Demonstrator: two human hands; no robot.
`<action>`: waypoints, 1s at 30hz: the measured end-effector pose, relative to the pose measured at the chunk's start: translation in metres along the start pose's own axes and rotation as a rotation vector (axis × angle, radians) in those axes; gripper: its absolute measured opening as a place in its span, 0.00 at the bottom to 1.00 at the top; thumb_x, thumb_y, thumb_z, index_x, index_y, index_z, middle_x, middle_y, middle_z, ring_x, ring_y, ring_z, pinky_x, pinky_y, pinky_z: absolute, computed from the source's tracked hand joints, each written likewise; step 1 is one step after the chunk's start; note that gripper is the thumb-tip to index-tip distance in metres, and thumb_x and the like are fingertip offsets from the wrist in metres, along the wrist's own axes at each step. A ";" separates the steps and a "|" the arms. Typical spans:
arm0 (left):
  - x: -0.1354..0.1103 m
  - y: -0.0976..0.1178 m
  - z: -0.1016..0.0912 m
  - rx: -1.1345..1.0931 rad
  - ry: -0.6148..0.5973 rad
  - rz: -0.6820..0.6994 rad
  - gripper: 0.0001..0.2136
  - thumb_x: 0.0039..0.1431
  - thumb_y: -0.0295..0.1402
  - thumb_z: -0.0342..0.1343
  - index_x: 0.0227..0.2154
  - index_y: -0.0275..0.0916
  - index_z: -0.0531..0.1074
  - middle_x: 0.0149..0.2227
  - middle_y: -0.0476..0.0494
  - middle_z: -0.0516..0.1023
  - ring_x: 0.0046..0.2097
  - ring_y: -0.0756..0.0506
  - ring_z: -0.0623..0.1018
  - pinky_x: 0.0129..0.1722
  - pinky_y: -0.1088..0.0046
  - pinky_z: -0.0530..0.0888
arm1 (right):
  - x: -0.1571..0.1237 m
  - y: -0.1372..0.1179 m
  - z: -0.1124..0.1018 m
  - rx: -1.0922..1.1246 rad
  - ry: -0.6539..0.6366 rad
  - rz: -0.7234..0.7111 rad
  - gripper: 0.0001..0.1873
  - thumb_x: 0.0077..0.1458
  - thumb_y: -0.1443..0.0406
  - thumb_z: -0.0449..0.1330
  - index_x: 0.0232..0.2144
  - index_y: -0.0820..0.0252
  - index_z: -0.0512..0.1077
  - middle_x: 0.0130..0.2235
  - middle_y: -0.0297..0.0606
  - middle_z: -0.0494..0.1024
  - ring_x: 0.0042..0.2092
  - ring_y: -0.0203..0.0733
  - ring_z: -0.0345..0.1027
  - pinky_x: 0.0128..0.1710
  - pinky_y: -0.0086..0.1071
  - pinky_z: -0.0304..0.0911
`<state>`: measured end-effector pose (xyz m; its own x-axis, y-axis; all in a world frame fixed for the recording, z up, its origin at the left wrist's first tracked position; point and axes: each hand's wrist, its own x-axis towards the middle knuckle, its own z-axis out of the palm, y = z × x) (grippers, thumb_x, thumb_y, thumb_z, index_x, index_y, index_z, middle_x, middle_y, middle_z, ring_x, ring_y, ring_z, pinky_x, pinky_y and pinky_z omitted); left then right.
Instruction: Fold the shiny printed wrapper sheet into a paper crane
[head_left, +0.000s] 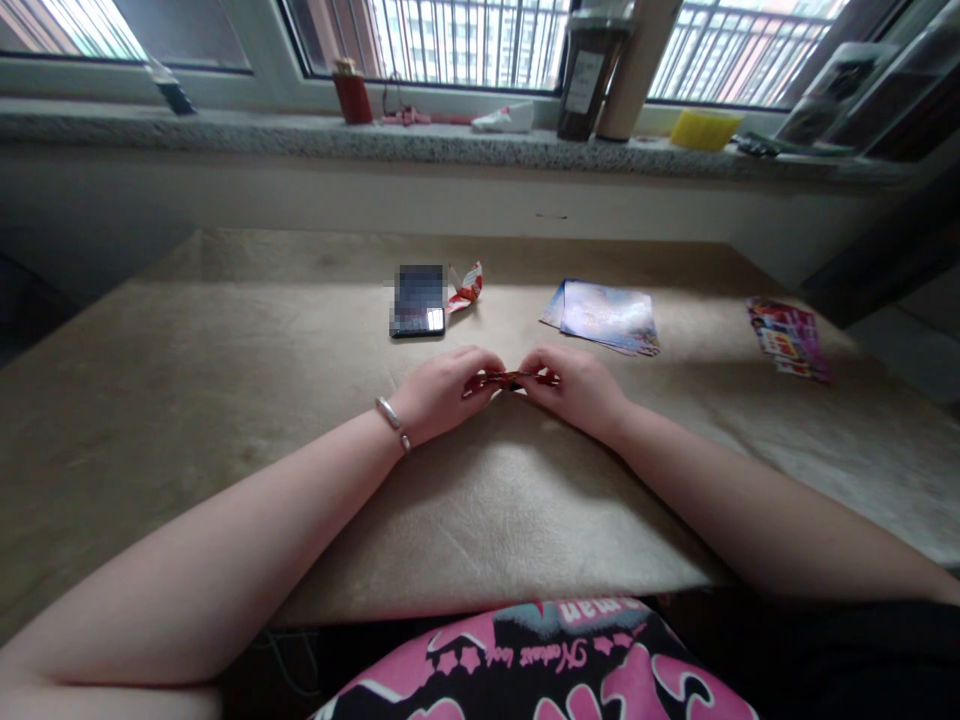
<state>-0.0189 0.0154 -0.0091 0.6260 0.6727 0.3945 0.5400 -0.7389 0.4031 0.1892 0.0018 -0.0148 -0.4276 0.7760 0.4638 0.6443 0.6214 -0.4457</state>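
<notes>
My left hand point(442, 392), with a silver bangle on the wrist, and my right hand point(574, 385) meet at the middle of the tan table point(225, 400). Both pinch a small folded piece of red patterned paper point(510, 379) between their fingertips, just above the table top. Most of the paper is hidden by the fingers. Both forearms rest on the table's near edge.
A phone point(417, 300) lies behind my hands, with a folded red-and-white paper figure point(466, 287) beside it. A stack of blue printed sheets point(606, 315) lies to the right, a pink sheet point(789, 338) farther right. The windowsill holds a red cup point(352, 95), jars and a yellow box point(703, 130).
</notes>
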 end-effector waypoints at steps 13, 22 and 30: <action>0.001 -0.006 0.000 -0.017 -0.031 0.061 0.07 0.57 0.33 0.52 0.35 0.36 0.69 0.37 0.44 0.71 0.36 0.50 0.73 0.37 0.74 0.71 | 0.000 -0.001 -0.003 -0.473 -0.049 -0.377 0.12 0.60 0.63 0.49 0.30 0.58 0.69 0.34 0.35 0.78 0.34 0.35 0.68 0.31 0.29 0.54; 0.003 -0.007 0.000 0.123 -0.079 0.118 0.07 0.56 0.29 0.51 0.36 0.37 0.72 0.38 0.43 0.75 0.39 0.48 0.73 0.41 0.70 0.71 | 0.003 -0.001 0.000 -0.540 -0.118 -0.375 0.13 0.62 0.63 0.47 0.32 0.58 0.70 0.35 0.36 0.77 0.34 0.37 0.66 0.33 0.31 0.53; 0.004 -0.010 0.001 0.145 -0.093 0.180 0.06 0.58 0.29 0.51 0.33 0.38 0.74 0.37 0.45 0.77 0.41 0.48 0.73 0.44 0.70 0.70 | 0.003 -0.001 -0.002 -0.458 -0.194 -0.395 0.13 0.62 0.62 0.49 0.34 0.57 0.72 0.37 0.38 0.78 0.39 0.39 0.68 0.34 0.31 0.56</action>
<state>-0.0212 0.0252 -0.0124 0.7649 0.5282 0.3687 0.4861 -0.8489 0.2075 0.1882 0.0034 -0.0112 -0.7681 0.5295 0.3601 0.6018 0.7891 0.1235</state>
